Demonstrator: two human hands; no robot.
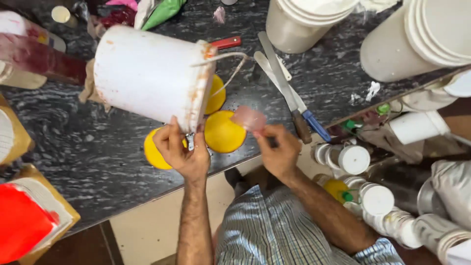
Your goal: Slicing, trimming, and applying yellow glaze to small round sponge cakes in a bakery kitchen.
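Observation:
My left hand (180, 149) grips the rim of a large white bucket (147, 73), tilted on its side above the dark marble counter (83, 142). Orange stains mark the bucket's rim, and its wire handle hangs loose. Under the rim lie three round yellow discs: one (223, 131) in the middle, one (154, 152) by my left hand, one (216, 95) partly hidden by the bucket. My right hand (277, 152) holds a pale pink scraper (248, 118) just over the middle disc.
Two long knives (284, 83) lie on the counter right of the discs. White tubs (301, 22) and stacked buckets (417, 39) stand at the back right. Small white-lidded containers (354, 159) sit on a lower shelf. Cardboard boxes (29, 216) are at the left edge.

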